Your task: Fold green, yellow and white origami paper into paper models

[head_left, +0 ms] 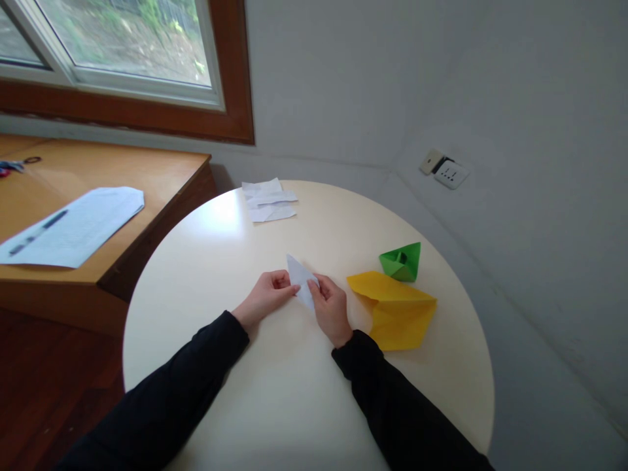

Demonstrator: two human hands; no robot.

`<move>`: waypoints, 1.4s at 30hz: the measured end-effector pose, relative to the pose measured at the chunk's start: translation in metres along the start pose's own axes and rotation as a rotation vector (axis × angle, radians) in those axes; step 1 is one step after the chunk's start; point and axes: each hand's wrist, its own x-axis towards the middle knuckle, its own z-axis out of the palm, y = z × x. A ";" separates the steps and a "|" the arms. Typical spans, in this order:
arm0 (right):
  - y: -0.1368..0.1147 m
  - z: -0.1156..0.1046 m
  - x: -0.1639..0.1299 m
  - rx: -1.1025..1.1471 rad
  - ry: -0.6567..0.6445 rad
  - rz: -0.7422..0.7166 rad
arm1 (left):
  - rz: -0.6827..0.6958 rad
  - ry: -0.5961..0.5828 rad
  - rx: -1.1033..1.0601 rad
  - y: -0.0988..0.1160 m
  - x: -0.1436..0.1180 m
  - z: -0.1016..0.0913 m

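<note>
A small piece of folded white paper (300, 273), pointed at its far end, is held between my two hands above the round table. My left hand (269, 296) pinches its left edge between thumb and fingers. On the other side my right hand (330, 307) grips the right edge, thumb on top. Part of the paper is covered by my fingers. Just right of my right hand lies a yellow folded paper (400, 320), creased and partly raised. Behind it sits a green paper boat (402, 261) with something dark inside.
Torn white paper pieces (269, 201) lie at the far edge of the round white table (206, 373). To the left, a wooden desk (161, 167) carries white sheets (98, 222), a pen (39, 232) and scissors (17, 165). A wall socket (450, 173) is at right.
</note>
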 end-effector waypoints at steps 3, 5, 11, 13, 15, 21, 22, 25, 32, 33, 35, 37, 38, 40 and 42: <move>-0.001 0.001 0.000 0.021 0.002 0.003 | -0.001 0.057 -0.020 0.001 0.001 0.002; -0.001 0.001 -0.001 0.051 -0.013 0.009 | -0.006 0.093 -0.047 0.001 0.001 0.002; 0.001 0.003 -0.002 0.174 -0.102 0.025 | -0.040 0.176 -0.179 0.002 0.002 0.000; 0.002 0.003 -0.002 0.222 -0.133 0.031 | -0.044 0.188 -0.230 0.002 0.002 0.000; 0.003 0.004 -0.002 0.252 -0.152 0.038 | -0.049 0.192 -0.265 0.003 0.002 0.000; 0.006 0.004 -0.001 0.282 -0.153 0.027 | -0.050 0.133 -0.290 0.002 0.002 0.000; 0.006 0.004 -0.001 0.285 -0.148 0.023 | -0.048 0.108 -0.289 0.001 0.002 -0.001; 0.005 0.003 -0.001 0.290 -0.144 0.014 | -0.030 0.041 -0.276 -0.001 0.002 -0.001; 0.003 0.003 -0.001 0.278 -0.138 0.021 | 0.007 -0.030 -0.222 -0.001 0.003 -0.002; 0.003 0.003 -0.001 0.275 -0.137 0.023 | 0.012 -0.036 -0.214 -0.001 0.003 -0.002; 0.002 0.003 -0.001 0.269 -0.137 0.025 | 0.026 -0.049 -0.203 -0.001 0.003 -0.002; 0.002 0.003 -0.001 0.262 -0.138 0.026 | 0.034 -0.062 -0.200 -0.002 0.003 -0.002; 0.001 0.003 -0.001 0.258 -0.138 0.027 | 0.032 -0.068 -0.197 -0.002 0.003 -0.002; 0.001 0.003 -0.001 0.254 -0.138 0.035 | 0.020 -0.078 -0.185 -0.002 0.002 -0.001; 0.002 0.003 -0.001 0.257 -0.136 0.049 | 0.006 -0.092 -0.164 -0.001 0.001 -0.001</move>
